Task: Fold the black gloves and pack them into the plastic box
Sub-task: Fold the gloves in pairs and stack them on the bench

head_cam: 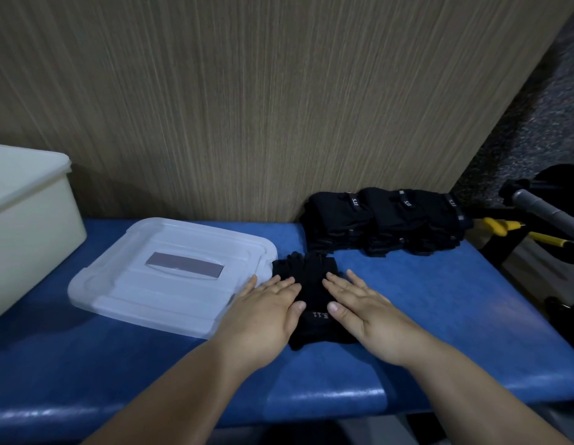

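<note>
We have the lid (170, 277) flat on the bench (439, 316), left of centre. Plastic box (28, 226) sits at the far left, behind and left of the lid, partly out of view. Gloves (314, 303) lie on the bench just right of the lid, their far end touching its right edge. Our left hand (266, 316) rests on their left side, right hand (366, 309) on their right side, both flat. Glove stack (382, 220) sits behind the gloves, toward the right, against the wall panel (247, 107). Tools (516, 229) lie off the bench's right end.
</note>
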